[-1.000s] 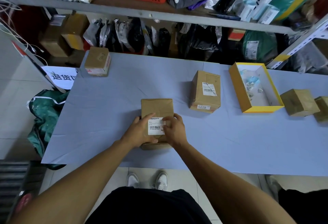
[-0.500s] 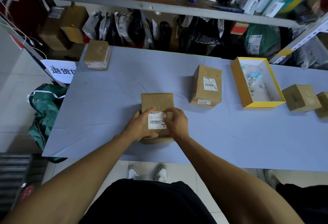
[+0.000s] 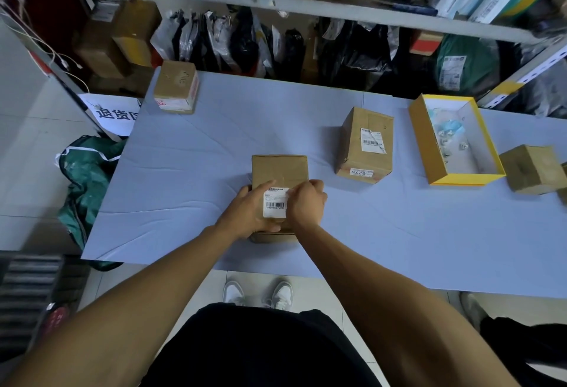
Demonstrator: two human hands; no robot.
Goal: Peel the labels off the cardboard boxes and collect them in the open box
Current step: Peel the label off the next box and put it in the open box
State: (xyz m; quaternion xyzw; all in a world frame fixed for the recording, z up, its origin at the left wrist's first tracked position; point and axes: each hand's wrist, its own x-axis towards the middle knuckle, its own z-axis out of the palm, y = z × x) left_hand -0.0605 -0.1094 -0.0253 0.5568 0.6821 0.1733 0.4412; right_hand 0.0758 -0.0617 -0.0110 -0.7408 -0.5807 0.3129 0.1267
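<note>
A brown cardboard box [image 3: 279, 170] sits near the table's front edge with a white barcode label [image 3: 275, 202] on its top. My left hand [image 3: 248, 213] grips the box's left side, thumb by the label. My right hand [image 3: 306, 202] pinches at the label's upper right corner with curled fingers. Whether the corner has lifted is hidden by the fingers. To the right stands a second box [image 3: 365, 144] with two labels. Further right is the open yellow box [image 3: 422, 138], white inside, with several peeled scraps in it.
A taped box [image 3: 176, 87] sits at the table's far left corner, and two plain boxes [image 3: 532, 172] at the right edge. Shelves of parcels run behind the blue-grey table [image 3: 184, 172]. A green bag [image 3: 86, 178] lies on the floor to the left.
My right hand's fingers have shifted up to the label's upper right corner. The camera has tilted slightly; box and left hand stay in place.
</note>
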